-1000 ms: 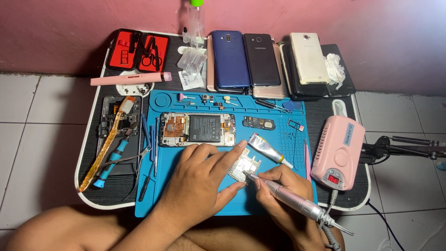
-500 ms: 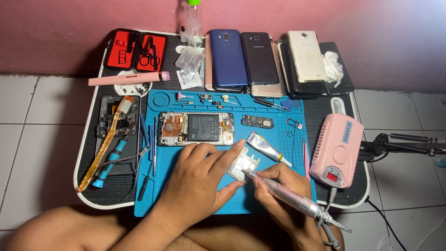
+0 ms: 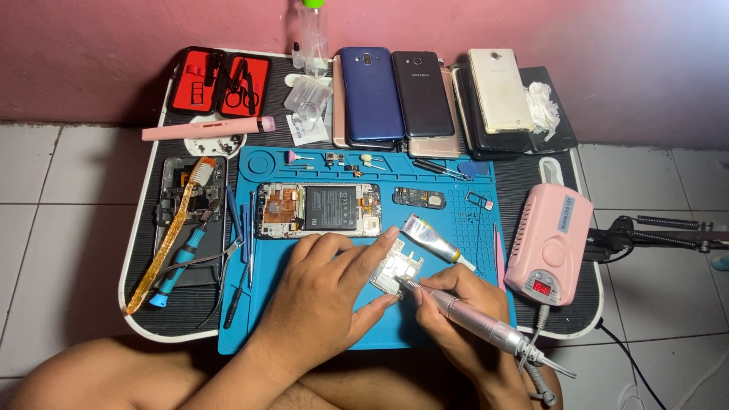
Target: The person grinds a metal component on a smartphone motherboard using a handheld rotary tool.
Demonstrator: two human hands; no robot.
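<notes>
1. Pinned flat under the left hand (image 3: 326, 296): a small, thin, silvery metal-shielded circuit board (image 3: 395, 273), index finger and thumb spread apart and pressing its near and far edges against the blue silicone work mat (image 3: 319, 345).
2. Closed around a slim pink-and-silver rotary handpiece (image 3: 471, 319): the right hand (image 3: 459, 307), pencil-style, fingers together near the nose, bit tip touching the board's right edge just beside the left thumb.
3. Judged light and rigid but fragile: likely to skate on the mat under the spinning bit, likely to crack or shed components if flexed. Best held by the bare edges and pressed flat, never pinched across the shielded middle.
4. Judged stiff and a little tail-heavy from its coiled cord: handpiece best gripped low, close to the tip, for control.
5. Just beyond the right hand's knuckles: a small silver squeeze tube (image 3: 429, 237), lying tilted.
6. Just beyond the left fingertips: an opened smartphone with exposed black battery (image 3: 317, 209).
7. To the right of the right hand, near: a pink box-shaped controller with red display (image 3: 550, 243).
8. Well beyond both hands, at the table's far edge: a row of stacked phones (image 3: 395, 95).
</notes>
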